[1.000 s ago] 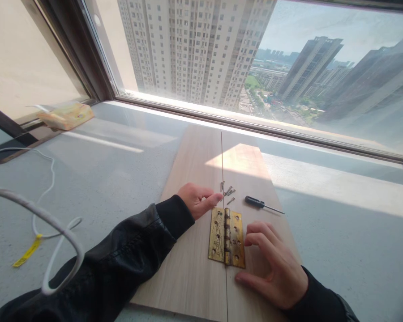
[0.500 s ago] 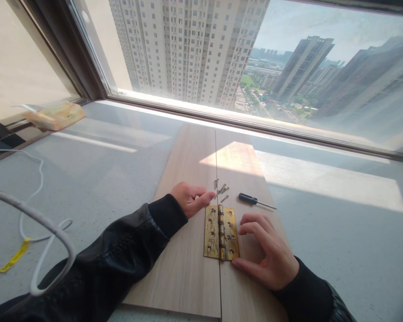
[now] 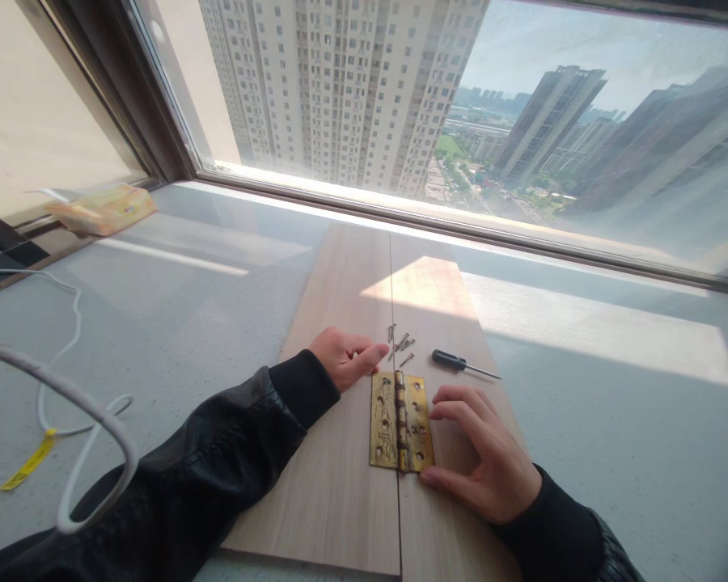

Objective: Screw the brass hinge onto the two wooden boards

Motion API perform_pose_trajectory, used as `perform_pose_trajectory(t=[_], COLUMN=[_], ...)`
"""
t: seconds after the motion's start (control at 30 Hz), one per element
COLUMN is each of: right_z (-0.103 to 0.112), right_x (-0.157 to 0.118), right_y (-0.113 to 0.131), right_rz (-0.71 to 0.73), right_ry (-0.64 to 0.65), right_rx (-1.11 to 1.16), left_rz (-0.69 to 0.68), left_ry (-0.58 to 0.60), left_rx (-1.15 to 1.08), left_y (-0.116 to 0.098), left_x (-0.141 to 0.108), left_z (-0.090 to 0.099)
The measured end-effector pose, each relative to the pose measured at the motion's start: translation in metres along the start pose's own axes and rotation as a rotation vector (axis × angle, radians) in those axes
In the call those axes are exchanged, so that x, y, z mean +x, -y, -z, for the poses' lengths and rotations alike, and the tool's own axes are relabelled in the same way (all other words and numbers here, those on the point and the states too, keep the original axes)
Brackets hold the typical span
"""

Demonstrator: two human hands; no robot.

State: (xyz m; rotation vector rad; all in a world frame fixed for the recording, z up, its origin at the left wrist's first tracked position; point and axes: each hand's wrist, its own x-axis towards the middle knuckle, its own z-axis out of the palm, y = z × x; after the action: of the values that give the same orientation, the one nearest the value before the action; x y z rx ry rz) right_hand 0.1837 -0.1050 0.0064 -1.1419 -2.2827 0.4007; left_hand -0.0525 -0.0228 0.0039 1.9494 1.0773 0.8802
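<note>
A worn brass butt hinge (image 3: 386,420) lies opened flat across the seam between two pale wooden boards (image 3: 333,485). My left hand (image 3: 347,359) is at its upper left corner, fingers curled in and thumb pointing right; a fingertip seems to touch the corner. Whether anything is inside those fingers is hidden. On the other side, my right hand (image 3: 482,453) curves with thumb and fingers apart. Its thumb touches the lower right corner, and its fingertips are against or just beside the right edge. Several screws (image 3: 403,343) lie above the hinge, close to my left thumb.
A black-handled screwdriver (image 3: 450,360) rests on the right board, above my right hand. White cable (image 3: 100,420) with a yellow tag (image 3: 29,461) loops at the left, in front of my left sleeve. A soft packet (image 3: 104,210) sits by the window frame (image 3: 175,137).
Almost nothing differs. The whole view has shifted very slightly; both hands, the hinge, the screws and the screwdriver keep their places.
</note>
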Motion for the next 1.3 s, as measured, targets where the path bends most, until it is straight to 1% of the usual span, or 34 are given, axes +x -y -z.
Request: perform_pose_trajectory(t=[0.6,1.0,1.2,1.3], right_z=[-0.0007,-0.0036,-0.0024,-0.0014], right_x=[0.0009,-0.0028,-0.0036,-0.0056], right_y=[0.0003,-0.0003,-0.0023,-0.0030], right_rz=[-0.008,-0.017,-0.016,-0.037], right_ry=[0.021,-0.006,-0.014,-0.029], right_rx=[0.035,0.016,0.048,0.039], left_rz=[-0.006,0.012,-0.025,-0.036], left_ry=[-0.017,-0.015,-0.027,-0.036], left_rx=[0.017,0.001,0.030,0.035], left_y=[0.0005,-0.0001,-0.0001,-0.0002], left_x=[0.0005,0.0000,0.0004,0.0003], left_z=[-0.0011,-0.0022,-0.0027,-0.0022])
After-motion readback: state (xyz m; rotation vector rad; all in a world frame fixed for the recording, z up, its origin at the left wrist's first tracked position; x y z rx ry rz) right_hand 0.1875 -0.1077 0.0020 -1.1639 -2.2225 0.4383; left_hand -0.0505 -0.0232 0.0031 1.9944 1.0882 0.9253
